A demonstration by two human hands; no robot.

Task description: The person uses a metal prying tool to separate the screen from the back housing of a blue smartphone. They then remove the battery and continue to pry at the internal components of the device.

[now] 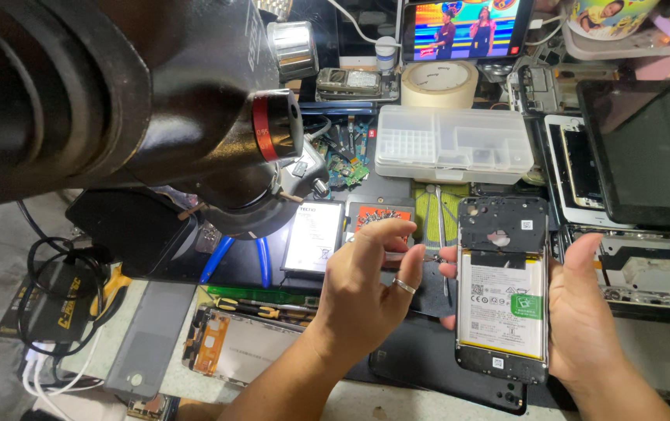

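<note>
Opened phone, back cover off, sat upright in the right hand above the cluttered desk; grip closed round its right edge, fingertips showing at the left edge. White battery filled the frame; dark board shield above it. Step judged: internal work near the upper left edge. Left hand pinched a thin tool toward it. Next move would call for a steady, fine tip.

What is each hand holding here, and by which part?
The right hand grips the opened phone by its right long edge, fingertips curling round the left edge. The left hand pinches a thin tool; its exact kind cannot be told.
</note>
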